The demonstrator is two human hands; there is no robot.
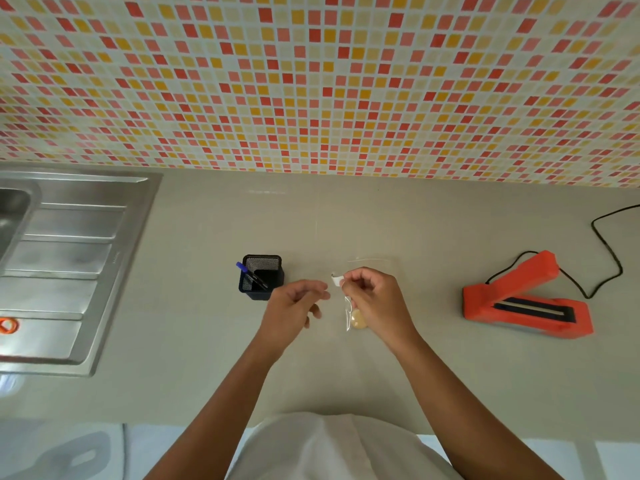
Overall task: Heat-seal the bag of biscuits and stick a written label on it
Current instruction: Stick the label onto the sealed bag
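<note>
A clear plastic bag (349, 308) with round pale biscuits (358, 320) lies on the grey counter, mostly under my right hand. My right hand (372, 299) pinches a small white label (336, 280) between thumb and fingertips, above the bag. My left hand (294, 308) hovers just left of the label with relaxed, loosely curled fingers and holds nothing. The orange heat sealer (526, 301) stands open at the right, its black cord (606, 251) trailing toward the wall.
A black mesh pen holder (260, 277) with a blue-capped pen (242, 267) stands left of my hands. A steel sink drainboard (69, 265) fills the left, with an orange band (9, 325) on it. A mosaic tile wall runs behind the counter.
</note>
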